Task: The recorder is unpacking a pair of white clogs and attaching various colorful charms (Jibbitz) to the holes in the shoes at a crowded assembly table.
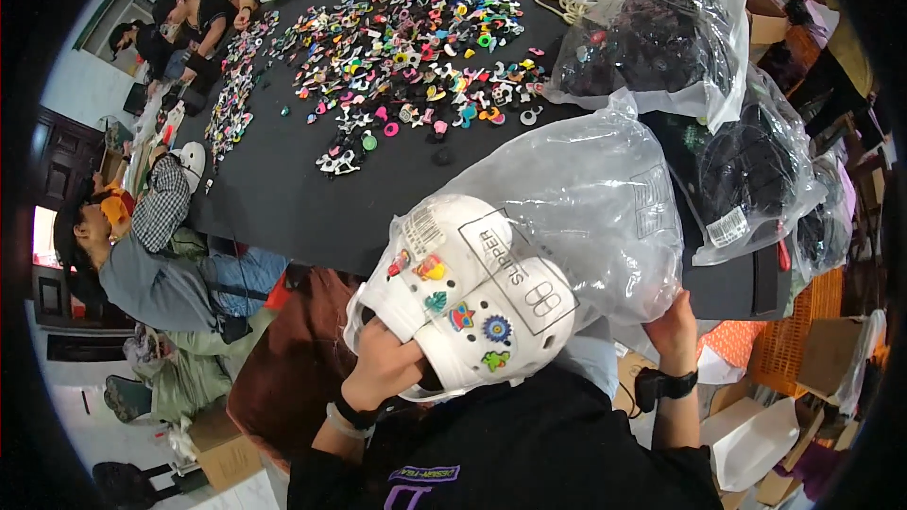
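The left hand (383, 359) is clamped on a pair of white clogs (468, 307) dotted with coloured charms, held just off the counter's (283, 198) near edge. The right hand (673, 319) grips the bottom of a clear plastic bag (590, 198) that overhangs that edge. Bare black counter lies beyond the bag, then a wide scatter of charms (416, 47) across the middle. Along the right edge stand bags of black clogs (661, 38), crowding that side.

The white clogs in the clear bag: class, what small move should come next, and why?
Probably push the white clogs deeper into the clear bag. The left hand grips them at the heel, the right hand holds the bag's edge, and they appear only partly inside.
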The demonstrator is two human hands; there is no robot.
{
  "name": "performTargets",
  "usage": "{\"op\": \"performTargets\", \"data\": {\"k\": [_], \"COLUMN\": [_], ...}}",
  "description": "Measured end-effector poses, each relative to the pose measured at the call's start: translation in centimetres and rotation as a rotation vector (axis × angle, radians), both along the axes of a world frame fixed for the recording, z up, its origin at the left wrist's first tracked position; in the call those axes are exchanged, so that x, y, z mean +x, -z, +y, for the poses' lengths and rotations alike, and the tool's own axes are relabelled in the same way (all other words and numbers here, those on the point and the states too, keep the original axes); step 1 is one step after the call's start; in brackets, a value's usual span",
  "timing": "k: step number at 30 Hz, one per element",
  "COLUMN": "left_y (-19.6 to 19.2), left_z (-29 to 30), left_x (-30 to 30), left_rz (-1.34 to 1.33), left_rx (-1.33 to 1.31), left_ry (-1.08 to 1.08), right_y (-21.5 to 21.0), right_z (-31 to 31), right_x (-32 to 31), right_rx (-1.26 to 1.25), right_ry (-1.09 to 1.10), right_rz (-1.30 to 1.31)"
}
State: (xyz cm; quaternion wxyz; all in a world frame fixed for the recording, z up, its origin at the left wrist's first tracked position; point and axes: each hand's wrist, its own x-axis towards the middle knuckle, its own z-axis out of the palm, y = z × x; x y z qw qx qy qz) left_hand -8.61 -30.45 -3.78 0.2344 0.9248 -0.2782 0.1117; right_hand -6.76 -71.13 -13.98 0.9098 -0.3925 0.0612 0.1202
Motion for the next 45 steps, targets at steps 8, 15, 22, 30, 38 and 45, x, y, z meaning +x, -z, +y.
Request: {"op": "performTargets", "data": {"k": [8, 15, 22, 30, 38, 45], "left_y": [0.5, -2.0, -3.0, -0.5, 1.4, 1.4], "left_z": [-0.9, -1.1, -1.4, -2.3, -3.3, -3.2], "left_x": [-0.5, 0.4, 0.8, 0.6, 0.1, 0.3], "left_rz": [0.074, 0.199, 0.297, 0.248, 0.298, 0.319], "left_rx": [0.085, 0.108, 0.056, -0.126, -0.279, -0.219], "left_ry": [0.111, 0.253, 0.310, 0.222, 0.067, 0.084], "right_y": [-4.7, -6.5, -8.3, -8.4, -0.6, -5.5], "right_z": [5.1, 2.1, 0.7, 2.8, 3.5, 6.6], "right_x": [3.7, 5.2, 6.3, 8.5, 1.8, 0.5], "right_rx": [-0.330, -0.382, -0.230, -0.155, -0.684, -0.747], "right_ry": [0.289, 0.320, 0.283, 0.242, -0.121, -0.136], "right_rz": [0.173, 0.069, 0.064, 0.191, -0.254, -0.184]}}
